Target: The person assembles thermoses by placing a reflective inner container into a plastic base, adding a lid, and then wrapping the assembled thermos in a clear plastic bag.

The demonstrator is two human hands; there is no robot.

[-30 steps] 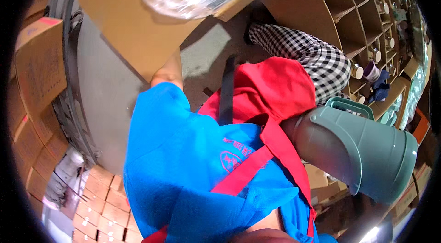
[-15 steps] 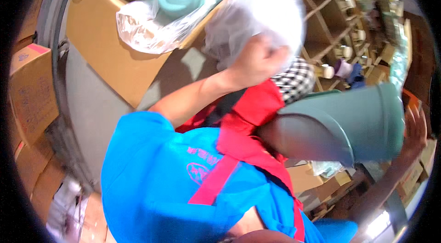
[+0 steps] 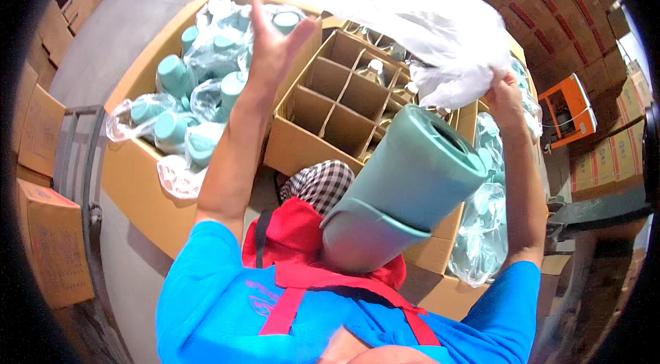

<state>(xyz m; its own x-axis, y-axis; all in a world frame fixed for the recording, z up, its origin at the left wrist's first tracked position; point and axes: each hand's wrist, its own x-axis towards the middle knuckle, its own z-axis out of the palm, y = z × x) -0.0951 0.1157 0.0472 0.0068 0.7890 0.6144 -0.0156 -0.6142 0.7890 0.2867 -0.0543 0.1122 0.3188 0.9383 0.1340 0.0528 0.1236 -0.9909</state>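
Observation:
Across my lap leans a large green plastic flask casing (image 3: 419, 171), tilted up with a round opening at its upper end; neither hand touches it. My right hand (image 3: 507, 92) pinches the edge of a thin white plastic bag (image 3: 426, 20), which billows out over the divided carton (image 3: 309, 134). To the left, my left hand (image 3: 275, 44) is raised with fingers spread and nothing in it, beside a large carton (image 3: 148, 189) of bagged green plastic parts (image 3: 175, 75). Clear glass bottles (image 3: 372, 72) stand in some of the divided carton's compartments.
More green parts in clear bags (image 3: 481, 219) fill a carton at the right. An orange crate-like frame (image 3: 569, 113) stands beyond it, before stacked cartons (image 3: 550, 13). A metal rail (image 3: 86, 158) and more cartons (image 3: 51, 240) are at the left.
The white bag has passed from my left hand to my right and spread out. My left hand has opened and moved left. The casing is tilted more upright, and the view has turned.

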